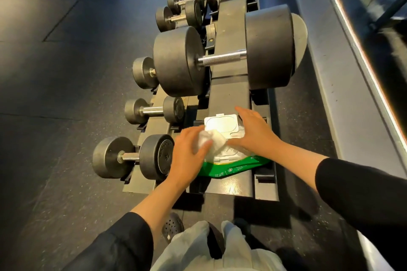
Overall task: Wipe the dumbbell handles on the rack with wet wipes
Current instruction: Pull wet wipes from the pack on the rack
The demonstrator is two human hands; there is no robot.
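Rack [229, 94]: dumbbell handle [221, 57] crosswise, left-right.

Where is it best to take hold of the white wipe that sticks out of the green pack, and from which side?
Pinch the bunched free end of the white wet wipe, coming from the left, where the left hand already holds it. It rises loosely from the green wipe pack, whose white lid stands open behind; the right hand steadies the pack.

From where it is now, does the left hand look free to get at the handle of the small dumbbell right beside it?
Probably yes. The left hand holds a crumpled wipe next to that dumbbell's inner weight, and its short handle lies bare with nothing over it.
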